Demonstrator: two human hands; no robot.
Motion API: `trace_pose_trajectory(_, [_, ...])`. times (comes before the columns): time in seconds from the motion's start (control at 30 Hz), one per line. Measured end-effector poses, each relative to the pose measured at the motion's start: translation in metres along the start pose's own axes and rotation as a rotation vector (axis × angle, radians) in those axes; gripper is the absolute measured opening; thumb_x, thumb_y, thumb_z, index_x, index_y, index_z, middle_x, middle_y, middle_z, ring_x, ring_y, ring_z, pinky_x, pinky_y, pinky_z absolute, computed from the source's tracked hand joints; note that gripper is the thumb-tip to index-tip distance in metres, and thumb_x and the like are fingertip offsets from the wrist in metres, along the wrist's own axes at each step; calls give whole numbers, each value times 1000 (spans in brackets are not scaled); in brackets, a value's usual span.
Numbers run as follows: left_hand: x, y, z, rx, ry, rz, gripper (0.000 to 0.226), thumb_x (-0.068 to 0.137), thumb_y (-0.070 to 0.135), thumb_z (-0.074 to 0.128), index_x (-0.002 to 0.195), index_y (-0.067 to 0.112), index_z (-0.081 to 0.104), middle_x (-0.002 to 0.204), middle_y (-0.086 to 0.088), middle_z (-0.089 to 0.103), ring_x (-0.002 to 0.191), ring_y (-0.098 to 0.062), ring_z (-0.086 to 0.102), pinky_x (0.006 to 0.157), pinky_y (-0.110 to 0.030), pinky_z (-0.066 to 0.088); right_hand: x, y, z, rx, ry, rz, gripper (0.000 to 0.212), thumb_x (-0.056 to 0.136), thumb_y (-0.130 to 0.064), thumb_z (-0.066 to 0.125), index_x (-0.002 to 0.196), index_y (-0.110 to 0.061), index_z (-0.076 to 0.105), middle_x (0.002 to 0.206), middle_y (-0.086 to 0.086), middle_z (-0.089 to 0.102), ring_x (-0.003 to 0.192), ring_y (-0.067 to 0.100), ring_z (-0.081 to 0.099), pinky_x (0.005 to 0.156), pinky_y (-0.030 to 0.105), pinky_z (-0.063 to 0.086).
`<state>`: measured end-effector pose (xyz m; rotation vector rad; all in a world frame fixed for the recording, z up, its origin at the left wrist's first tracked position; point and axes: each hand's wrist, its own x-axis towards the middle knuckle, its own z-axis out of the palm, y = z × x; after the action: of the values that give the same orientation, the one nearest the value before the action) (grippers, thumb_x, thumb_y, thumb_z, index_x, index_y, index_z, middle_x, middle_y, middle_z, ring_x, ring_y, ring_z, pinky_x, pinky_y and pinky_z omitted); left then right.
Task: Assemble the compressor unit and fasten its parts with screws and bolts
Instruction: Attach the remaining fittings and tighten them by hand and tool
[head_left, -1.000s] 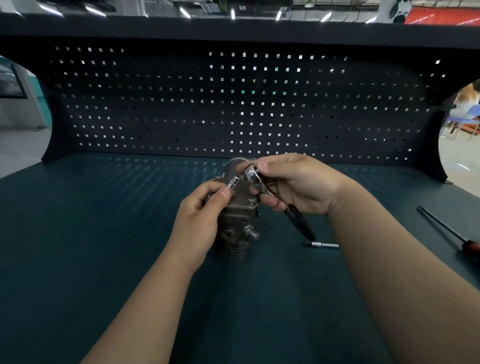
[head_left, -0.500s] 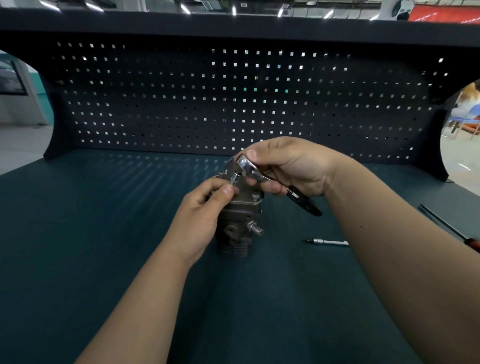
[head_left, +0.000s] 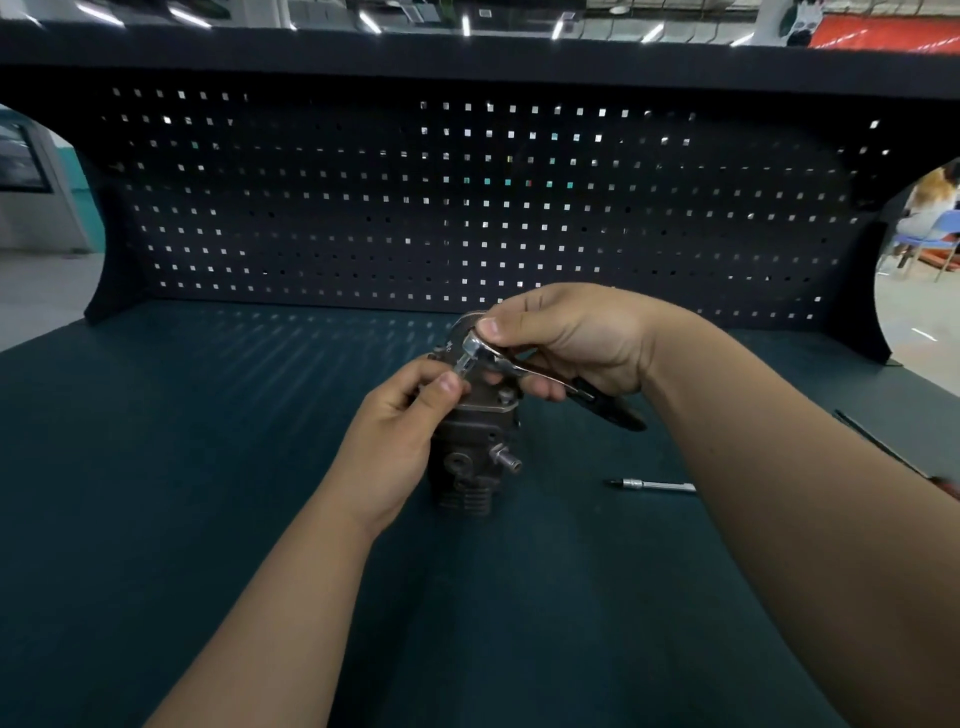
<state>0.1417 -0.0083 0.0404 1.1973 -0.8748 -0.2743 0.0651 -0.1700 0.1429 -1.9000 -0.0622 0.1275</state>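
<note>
Dark pegboard (head_left: 363, 208) backs a deep-green worktop (head_left: 208, 467), with strip lights reflected along the shelf edge above it.

Starting from the left, one left hand (head_left: 400, 441) reaches in and its fingers (head_left: 447, 384) are pressed together, thumb against forefinger, pinching a small silver socket (head_left: 462, 366) at the top of the compressor unit (head_left: 478, 457). That unit, the only one on the worktop, stands upright near the middle, dark metal with cooling fins at its base, one short silver nozzle (head_left: 506, 460) poking out of its near side and one bolt head (head_left: 505, 397) showing on its top plate.

Just above it, one ratchet wrench (head_left: 519, 364) has its shiny head sitting on the socket, its black handle angling down to the right. One right hand (head_left: 571, 338) is closed around this wrench, thumb pressing on the head and the other fingers curled under the shaft.

Further right, one slim silver extension bar (head_left: 652, 486) lies flat on the worktop, well apart from the unit. At the far right edge, one long dark-shafted screwdriver (head_left: 878, 447) lies diagonally, partly hidden behind the right forearm.
</note>
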Motion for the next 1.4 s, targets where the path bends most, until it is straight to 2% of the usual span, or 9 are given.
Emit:
trace_pose_trajectory(0.1, [0,2,1,1,13,1,17,77,49,62,75,34,68,87,10,70,81,-2,64,70,-14,49,-8,0,11,-14,119,57,28,100,-32,47,87,-15,65,70,1,62,45,9,47,39,20,37])
trace_pose_trajectory(0.2, [1,2,4,78,53,26,18,76,50,61,77,34,69,83,13,69,78,1,63,67,-11,48,-16,-1,25,-315,288,12,34,96,-48,47,92,-18,65,70,-1,62,48,11,48,46,25,39])
trace_pose_trajectory(0.33, [1,1,6,163,120,17,8,77,40,61,78,39,69,83,19,67,78,5,60,69,-10,46,-29,-16,17,-725,422,-99,16,88,-42,63,88,-27,67,68,-11,63,52,-6,53,45,8,36])
trace_pose_trajectory(0.5, [0,5,7,363,219,105,29,90,16,61,76,38,71,129,31,48,122,17,41,95,-10,36,-40,-32,3,-945,316,8,16,86,-36,64,89,-25,74,80,-3,70,74,14,63,66,29,49])
trace_pose_trajectory(0.63, [-1,19,15,608,140,225,48,93,-1,49,80,42,65,105,33,61,116,16,45,92,1,30,-40,-34,5,-906,313,-46,12,85,-34,65,92,-31,75,70,-14,66,60,-5,55,56,16,43])
trace_pose_trajectory(0.73, [-3,24,22,730,152,176,45,91,0,43,82,40,62,96,25,63,98,10,53,78,0,36,-40,-35,3,-858,326,-87,11,86,-30,65,91,-29,75,58,-20,62,49,-8,51,45,5,34])
trace_pose_trajectory(1.0, [-5,31,39,795,255,165,11,83,33,54,73,30,58,77,17,60,78,-1,55,63,-20,38,-37,-43,9,-935,297,-84,14,86,-29,65,94,-25,75,72,-3,68,50,1,49,48,15,41])
trace_pose_trajectory(1.27, [-11,24,47,827,335,229,21,70,44,68,69,34,49,81,22,54,88,4,48,71,-1,34,-33,-56,24,-1184,298,0,23,88,-30,58,97,-15,73,67,1,67,52,9,54,48,21,40])
trace_pose_trajectory(1.4, [-9,22,51,809,394,230,25,69,47,70,67,31,51,75,17,55,85,1,50,69,-2,34,-34,-64,27,-1248,297,128,27,88,-32,59,76,-9,69,50,0,63,40,11,61,41,16,40])
